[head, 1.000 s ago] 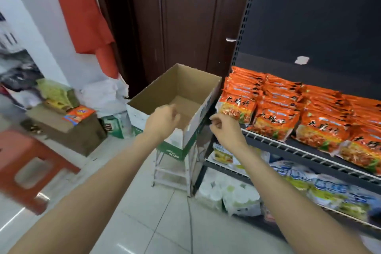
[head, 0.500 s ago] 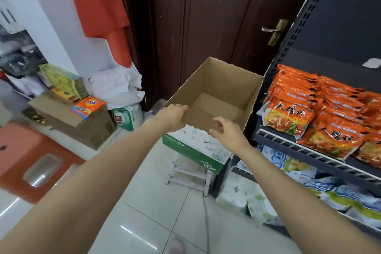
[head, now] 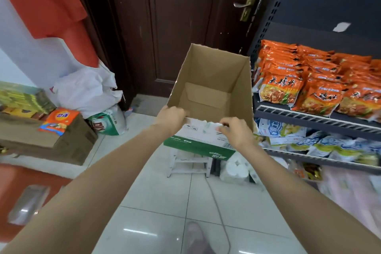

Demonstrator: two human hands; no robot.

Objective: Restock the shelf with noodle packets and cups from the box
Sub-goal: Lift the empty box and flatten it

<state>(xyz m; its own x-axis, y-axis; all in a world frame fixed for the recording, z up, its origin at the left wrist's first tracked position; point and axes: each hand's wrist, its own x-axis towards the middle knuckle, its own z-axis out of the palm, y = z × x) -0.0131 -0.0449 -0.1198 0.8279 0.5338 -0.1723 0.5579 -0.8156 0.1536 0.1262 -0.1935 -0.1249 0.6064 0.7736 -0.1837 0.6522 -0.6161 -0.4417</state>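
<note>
An open cardboard box with a white and green outer side stands on a small white stool. I see only bare cardboard inside it. My left hand grips the near rim at its left corner. My right hand grips the same near rim toward the right. Orange noodle packets lie in rows on the dark shelf to the right of the box.
A dark wooden door stands behind the box. Pale packets fill the lower shelf. Left are a brown carton with an orange packet, white bags and a red stool. My foot is on the tiled floor.
Both hands moved from near the shelf front to the box and closed on its near rim. The view swung left and down, centring the box.
</note>
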